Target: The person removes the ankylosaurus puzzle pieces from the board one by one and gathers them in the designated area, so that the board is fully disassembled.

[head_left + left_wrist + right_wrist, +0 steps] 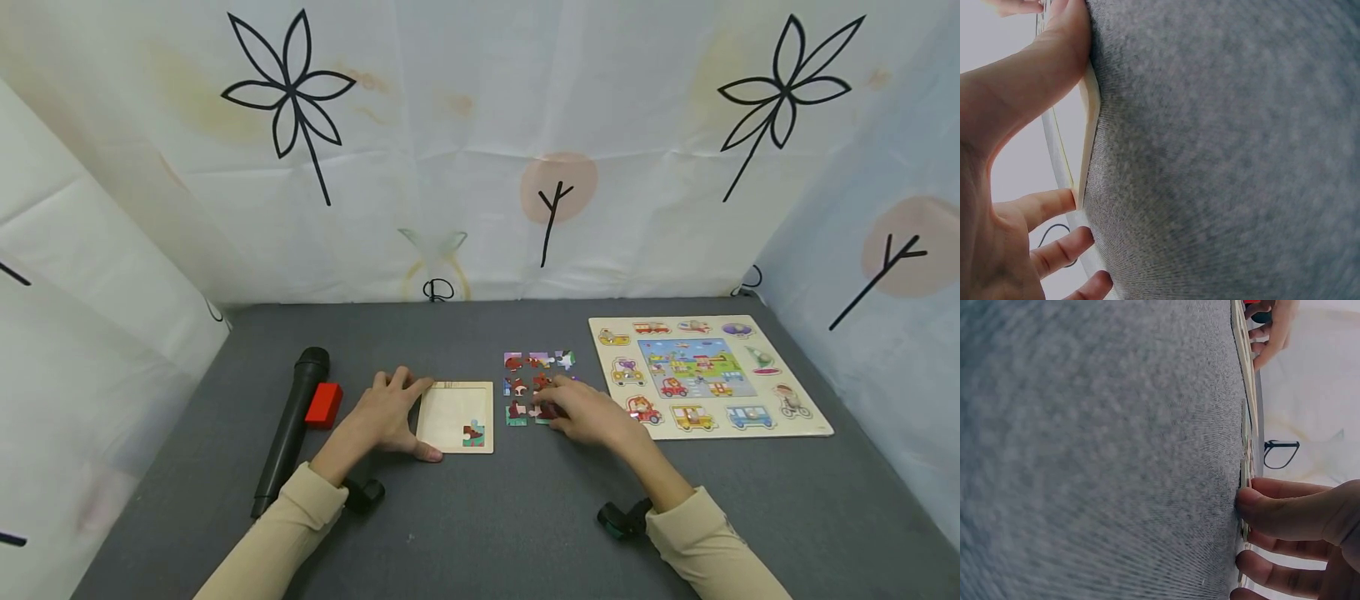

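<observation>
A small square wooden puzzle tray (442, 417) lies on the grey table. One jigsaw piece (473, 433) sits in its near right corner. My left hand (392, 414) holds the tray at its left side, thumb at the near edge and index finger at the far corner. To the right lie several loose jigsaw pieces (515, 387) in rough rows, red, teal and purple. My right hand (588, 410) is over the right side of these, thumb and fingertips gripping a piece at the near right. The fingers partly hide that piece.
A black microphone (288, 433) lies left of the left hand, beside a red block (324, 406). At the right rests a large wooden vehicle puzzle board (716, 425). Patterned white cloth (465, 167) hangs behind the table.
</observation>
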A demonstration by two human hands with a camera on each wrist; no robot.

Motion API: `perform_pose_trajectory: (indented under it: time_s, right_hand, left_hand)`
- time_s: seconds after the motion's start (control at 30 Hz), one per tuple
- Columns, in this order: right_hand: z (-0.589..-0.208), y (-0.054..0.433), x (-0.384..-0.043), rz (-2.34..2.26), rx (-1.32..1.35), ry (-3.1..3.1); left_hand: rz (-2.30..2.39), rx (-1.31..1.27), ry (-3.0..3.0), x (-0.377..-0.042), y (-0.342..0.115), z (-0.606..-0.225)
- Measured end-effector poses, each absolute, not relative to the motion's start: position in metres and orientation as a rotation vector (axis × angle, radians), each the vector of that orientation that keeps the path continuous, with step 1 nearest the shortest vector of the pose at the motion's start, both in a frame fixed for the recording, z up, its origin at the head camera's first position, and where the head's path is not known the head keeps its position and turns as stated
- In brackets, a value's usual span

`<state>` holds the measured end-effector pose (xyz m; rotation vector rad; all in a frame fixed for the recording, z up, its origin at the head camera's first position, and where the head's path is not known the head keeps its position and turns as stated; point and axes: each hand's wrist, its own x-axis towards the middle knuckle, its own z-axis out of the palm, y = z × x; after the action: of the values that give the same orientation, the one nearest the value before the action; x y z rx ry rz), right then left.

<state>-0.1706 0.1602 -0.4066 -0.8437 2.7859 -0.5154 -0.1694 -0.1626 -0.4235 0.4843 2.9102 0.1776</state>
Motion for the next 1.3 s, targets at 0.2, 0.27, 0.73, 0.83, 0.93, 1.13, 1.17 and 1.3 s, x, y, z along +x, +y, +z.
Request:
perform_pose_trajectory:
  time_s: [0.2,0.27,0.73,0.83,0.93,1.13,1.17,1.3]
  right_hand:
    - [-0.406,0.160,-0.170,-0.508,-0.837,2.783]
    - [-0.406,0.159,-0.170,-0.503,-0.829,2.782]
    - [-0.401,0.149,-0.168,-0.539,-0.893,2.808]
    - [-0.398,0.143,-0.168,-0.546,-0.913,2.810]
    - [-0.396,0.136,-0.167,-0.550,-0.947,2.816]
    - [-0.394,0.120,-0.163,-0.555,-0.996,2.788]
    - [-0.393,0.117,-0.162,-0.557,-0.991,2.776]
    - [-0.393,0.106,-0.159,-0.550,-0.997,2.740]
  left_hand:
    - [0.184,0.484,2.909,-0.169,-0.163,-0.423]
    - [0.184,0.483,2.910,-0.169,-0.163,-0.423]
    - [0.204,0.474,2.896,-0.167,-0.163,-0.421]
    - [0.212,0.480,2.895,-0.167,-0.163,-0.421]
    - [0.222,0.484,2.892,-0.167,-0.163,-0.421]
    - [0.218,0.489,2.895,-0.168,-0.163,-0.422]
    - [0.217,0.486,2.895,-0.168,-0.163,-0.422]
    - [0.211,0.482,2.897,-0.169,-0.163,-0.423]
